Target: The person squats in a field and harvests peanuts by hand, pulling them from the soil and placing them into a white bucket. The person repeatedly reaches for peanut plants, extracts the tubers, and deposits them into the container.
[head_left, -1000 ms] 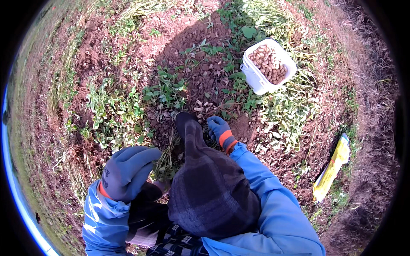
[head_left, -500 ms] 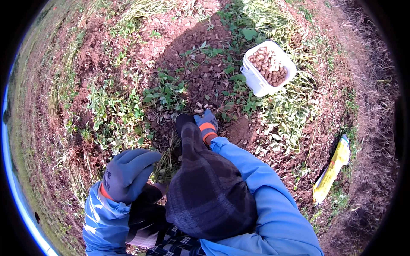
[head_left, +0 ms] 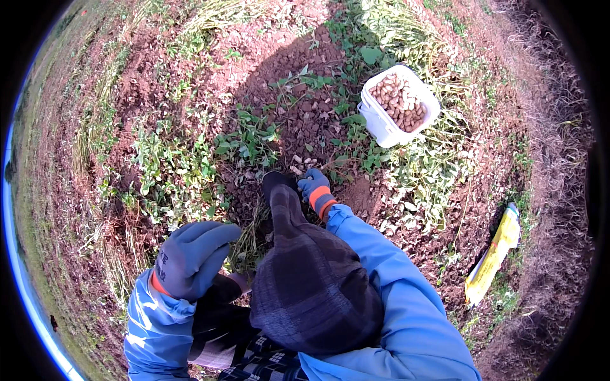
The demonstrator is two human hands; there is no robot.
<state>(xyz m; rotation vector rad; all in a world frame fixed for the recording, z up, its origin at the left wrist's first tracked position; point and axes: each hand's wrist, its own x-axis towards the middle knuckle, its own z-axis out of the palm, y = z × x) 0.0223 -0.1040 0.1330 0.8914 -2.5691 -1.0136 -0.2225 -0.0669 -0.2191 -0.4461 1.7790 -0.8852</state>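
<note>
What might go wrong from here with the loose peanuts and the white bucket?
The dark shoe is right beside the loose peanuts, so a shift of the foot might press some into the soil. The right hand is close too and could scatter them. The white bucket stands among leafy plants; if its footing is uneven, a knock might spill its peanuts.

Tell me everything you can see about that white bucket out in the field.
The white bucket is squarish with rounded corners, looks like plastic and has a thick rim. Lidless, it sits open side up, holding many tan unshelled peanuts. It rests ahead and to the right, among leafy plants; whether it leans is hard to tell.
</note>
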